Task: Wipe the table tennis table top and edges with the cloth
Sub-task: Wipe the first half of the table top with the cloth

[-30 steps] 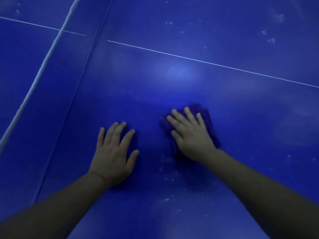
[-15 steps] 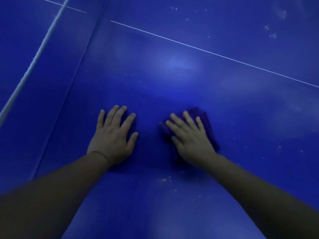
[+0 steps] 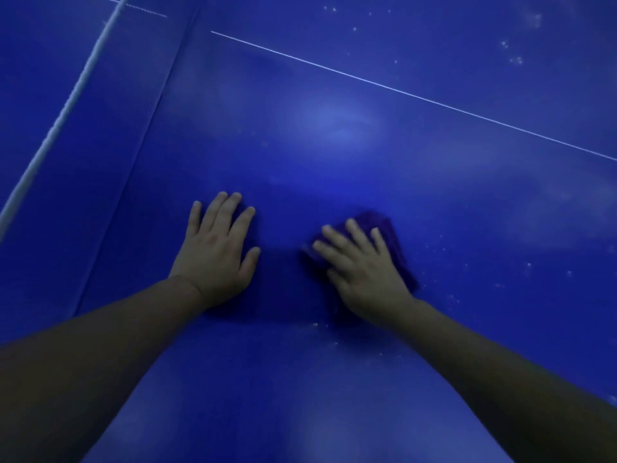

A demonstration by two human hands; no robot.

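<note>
Blue table (image 3: 434, 379) fills nearly the whole view, lit dim w/ a pale glare patch (image 3: 337, 123) toward the far side. Thin white centre line (image 3: 417, 96) runs diagonally across the far part of the table. At the left, the net w/ its white top band (image 3: 66, 105) slants across; more blue surface beyond it. Room itself not visible — only table. White specks (image 3: 514, 58) scattered near the far right corner of the view, a few more just right of the cloth and close to the near side between the arms.

Left hand (image 3: 217, 255) lies flat, palm down on bare table, fingers slightly spread, holding nothing.

Right hand (image 3: 364, 269) also flat & open, fingers spread, pressing down on the cloth (image 3: 390, 235) — not clenched round it. Cloth is dark purple, bunched, sits mid-table under the palm and fingers, sticking out past the fingertips and on the hand's right side. Hands are near each other, not touching, a strip of bare table between. Both forearms bare, reaching in from the near edge.
</note>
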